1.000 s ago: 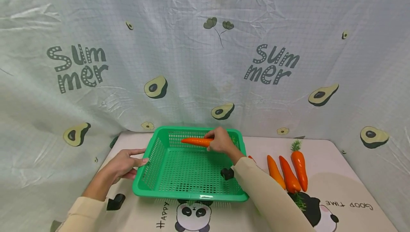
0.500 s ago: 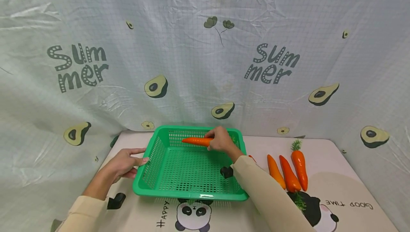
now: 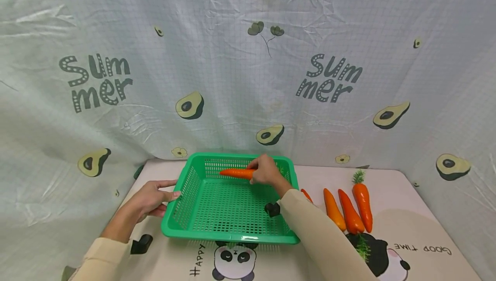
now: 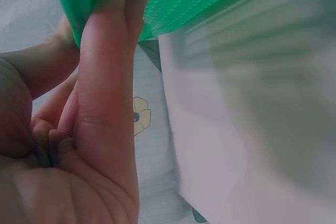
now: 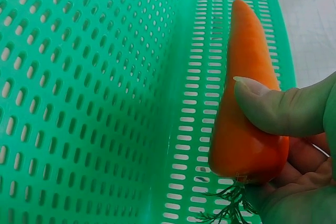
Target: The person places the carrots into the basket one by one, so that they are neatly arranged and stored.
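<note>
A green perforated plastic basket [image 3: 224,205] is in the middle of the head view. My left hand [image 3: 149,199] grips its left rim, thumb on top and fingers beneath. The left wrist view shows those fingers [image 4: 107,72] against the basket's edge [image 4: 65,3]. Inside the basket, near its far wall, my right hand [image 3: 265,171] holds an orange carrot [image 3: 237,173] by its thick end, the tip pointing left. In the right wrist view the thumb [image 5: 281,106] presses on the carrot [image 5: 252,51], and green leafy sprigs [image 5: 233,200] hang from its end.
Right of the basket lie a lighter orange carrot [image 3: 334,210], a red-orange carrot [image 3: 350,212] and a carrot with green tops [image 3: 363,205]. Another red-orange piece [image 3: 307,195] is partly hidden by the right sleeve [image 3: 321,233]. A printed curtain [image 3: 232,78] hangs behind the table.
My right hand has lowered the carrot very slightly inside the basket, and the right forearm has shifted a little. My left hand stays on the rim, and the basket has hardly moved.
</note>
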### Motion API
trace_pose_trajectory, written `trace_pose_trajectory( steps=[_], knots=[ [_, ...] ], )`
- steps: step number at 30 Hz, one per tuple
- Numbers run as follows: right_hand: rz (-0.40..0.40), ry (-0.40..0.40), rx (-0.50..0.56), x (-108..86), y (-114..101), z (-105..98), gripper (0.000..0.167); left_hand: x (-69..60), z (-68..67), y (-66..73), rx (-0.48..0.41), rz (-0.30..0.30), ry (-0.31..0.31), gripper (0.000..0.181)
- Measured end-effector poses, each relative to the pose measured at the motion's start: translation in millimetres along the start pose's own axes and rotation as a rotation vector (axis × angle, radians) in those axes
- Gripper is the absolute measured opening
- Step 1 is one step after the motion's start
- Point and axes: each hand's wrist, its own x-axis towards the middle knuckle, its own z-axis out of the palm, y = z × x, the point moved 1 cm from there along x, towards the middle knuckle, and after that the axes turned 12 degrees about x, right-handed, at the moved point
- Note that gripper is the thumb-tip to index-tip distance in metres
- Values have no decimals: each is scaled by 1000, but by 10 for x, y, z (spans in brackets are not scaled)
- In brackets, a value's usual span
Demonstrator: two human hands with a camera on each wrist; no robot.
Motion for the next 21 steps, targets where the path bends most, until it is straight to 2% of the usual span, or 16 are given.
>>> trace_pose_trajectory(
  steps=[9, 21],
  knots=[
    [10, -14, 4, -5, -9, 39, 36, -2, 15, 15, 6, -11, 17, 64],
    [30, 8, -4, -10, 20, 101, 37, 2, 19, 5, 14, -16, 28, 64]
  ],
)
